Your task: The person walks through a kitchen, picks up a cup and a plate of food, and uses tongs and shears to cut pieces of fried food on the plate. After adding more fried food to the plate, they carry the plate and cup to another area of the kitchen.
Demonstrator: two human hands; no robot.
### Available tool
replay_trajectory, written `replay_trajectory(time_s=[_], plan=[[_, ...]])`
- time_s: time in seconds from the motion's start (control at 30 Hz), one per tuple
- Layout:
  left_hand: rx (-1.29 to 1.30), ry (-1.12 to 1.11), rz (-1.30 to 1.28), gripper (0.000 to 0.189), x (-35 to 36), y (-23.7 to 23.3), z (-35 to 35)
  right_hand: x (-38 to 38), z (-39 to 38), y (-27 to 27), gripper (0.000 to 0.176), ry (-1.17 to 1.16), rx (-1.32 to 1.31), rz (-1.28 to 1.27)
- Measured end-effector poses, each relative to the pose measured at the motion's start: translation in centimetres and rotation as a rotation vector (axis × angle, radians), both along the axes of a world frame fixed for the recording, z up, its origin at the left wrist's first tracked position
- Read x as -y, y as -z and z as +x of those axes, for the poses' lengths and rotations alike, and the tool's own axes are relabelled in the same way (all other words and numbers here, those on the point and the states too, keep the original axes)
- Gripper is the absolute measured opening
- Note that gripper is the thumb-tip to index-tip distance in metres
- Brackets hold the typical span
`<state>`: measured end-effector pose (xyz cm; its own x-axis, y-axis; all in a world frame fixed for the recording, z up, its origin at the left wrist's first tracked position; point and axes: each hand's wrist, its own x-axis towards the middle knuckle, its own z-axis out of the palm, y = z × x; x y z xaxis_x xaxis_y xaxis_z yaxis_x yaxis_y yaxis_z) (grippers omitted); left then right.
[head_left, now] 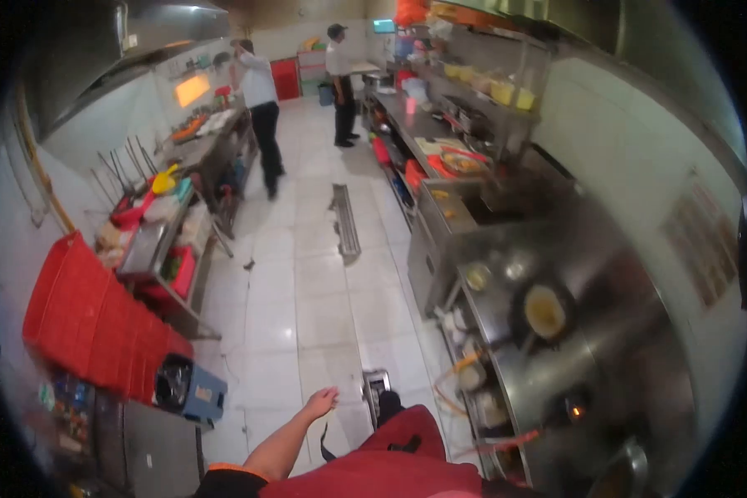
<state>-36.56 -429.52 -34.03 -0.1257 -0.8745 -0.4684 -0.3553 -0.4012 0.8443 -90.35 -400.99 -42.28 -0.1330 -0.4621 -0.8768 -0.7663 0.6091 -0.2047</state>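
Observation:
My left hand [322, 402] hangs out over the tiled floor, in front of the red apron [390, 465]. It looks empty, its fingers loosely bent and apart from the thumb. A dark strap [327, 441] dangles just below it. My right hand is out of view. A metal floor drain [377, 388] lies near my foot, to the right of the left hand. On the steel stove at right, a dark wok [519, 309] holds something yellowish. Nearer, a burner flame [576, 410] glows orange.
Red stacked crates [100, 319] and a blue-grey bin [205, 394] stand at left. A long drain grate [345, 222] runs along the aisle. Two people, one at the left counter [261, 91] and another farther back [340, 70], stand ahead. An orange hose [452, 383] hangs beside the stove.

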Motion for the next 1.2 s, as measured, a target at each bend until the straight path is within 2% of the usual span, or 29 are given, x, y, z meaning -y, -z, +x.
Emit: replay_trajectory(time_s=[0.07,0.1,0.17,0.27,0.3,0.33,0.37,0.4,0.43,0.47,0.5,0.53,0.57,0.6,0.63,0.73,0.77,0.83,0.87,0.9,0.93,0.97,1.0,1.03,1.07,1.1,1.13,1.17,1.2], plan=[[-0.210,-0.002,-0.131,0.046,11.9,-5.9,-1.8,6.7,1.7,-0.4,0.036,0.102,0.017,0.022],[-0.199,-0.007,-0.129,0.046,16.0,-7.5,-2.1,10.6,2.8,-0.1,0.035,0.121,0.030,0.022],[-0.387,-0.082,-0.159,0.044,24.7,-9.7,-2.0,20.2,4.8,1.4,0.033,0.131,0.060,-0.002],[-0.201,-0.039,0.029,0.048,33.6,-1.3,2.0,35.1,6.6,5.4,0.031,0.000,0.088,-0.070],[0.000,0.007,0.138,0.048,35.7,0.3,4.2,40.2,7.3,7.0,0.030,-0.139,0.080,-0.106],[0.200,0.048,0.274,0.049,35.3,1.1,6.4,45.6,7.7,9.9,0.029,-0.395,0.053,-0.165],[0.472,0.233,0.164,0.060,35.2,4.5,10.5,52.3,8.2,12.7,0.028,-0.761,-0.012,-0.254],[0.685,0.740,0.072,0.057,35.7,7.2,14.9,60.1,8.9,15.6,0.027,-1.040,-0.099,-0.401],[0.725,0.646,0.339,0.046,35.7,8.5,18.0,70.0,10.4,14.2,0.022,-0.957,-0.252,-0.615],[0.620,0.974,-0.218,0.041,35.5,8.3,21.5,78.8,13.9,5.0,0.021,-0.646,-0.212,-1.055],[0.640,1.129,-0.931,0.038,35.7,7.1,24.2,88.4,14.9,1.5,0.022,-0.957,-0.246,-1.216],[0.752,0.733,0.011,0.039,37.6,6.5,23.7,95.1,17.5,-6.5,0.025,-0.745,-0.193,-1.340],[0.595,0.211,0.551,0.040,38.1,7.2,25.6,101.6,19.7,-12.7,0.026,-0.215,0.205,-1.053],[0.540,0.044,0.643,0.041,40.3,6.6,26.2,106.5,21.7,-19.2,0.022,0.009,0.425,-0.984],[0.520,-0.021,0.677,0.042,43.6,6.4,26.6,110.9,23.0,-22.8,0.019,0.236,0.645,-0.909],[0.487,-0.046,0.669,0.046,56.8,7.4,27.4,122.9,23.5,-21.2,0.016,0.297,0.805,-1.033],[0.479,-0.036,0.657,0.048,61.8,7.9,27.5,124.7,24.3,-21.6,0.016,0.363,0.696,-1.075],[0.453,-0.011,0.620,0.051,72.6,8.9,27.4,129.7,22.6,-13.0,0.016,0.205,0.521,-0.857],[0.438,-0.014,0.602,0.052,78.6,9.8,27.0,130.9,21.7,-7.9,0.017,0.127,0.614,-0.778],[0.415,-0.013,0.574,0.054,85.1,11.2,26.4,132.4,19.8,-5.6,0.018,0.047,0.695,-0.692],[0.367,-0.078,0.569,0.055,93.2,12.8,25.6,133.0,20.0,-10.2,0.020,0.204,0.629,-0.565],[0.307,-0.216,0.541,0.057,101.0,11.9,24.7,133.4,22.1,-16.6,0.022,0.359,0.574,-0.438],[0.237,-0.202,0.413,0.039,108.5,11.2,21.6,135.3,21.5,-17.0,0.025,0.482,0.599,-0.397],[0.409,0.239,-0.196,0.036,116.8,12.4,21.4,137.1,20.1,-16.3,0.028,0.608,0.633,-0.350],[0.151,-0.062,0.198,0.031,124.6,5.4,17.8,139.6,18.4,-14.6,0.031,0.692,0.648,-0.386],[0.301,0.287,-0.465,0.045,132.1,9.4,18.7,142.5,17.2,-14.9,0.031,0.744,0.573,-0.424],[-0.080,-0.018,0.048,0.041,137.4,-0.3,14.8,145.7,16.4,-15.6,0.028,0.752,0.475,-0.527],[-0.123,0.009,-0.002,0.040,142.9,-5.1,13.0,149.4,15.0,-14.9,0.022,0.837,0.461,-0.574],[-0.170,0.035,-0.053,0.038,147.1,-7.0,12.0,153.1,13.8,-16.1,0.017,0.819,0.512,-0.654]])
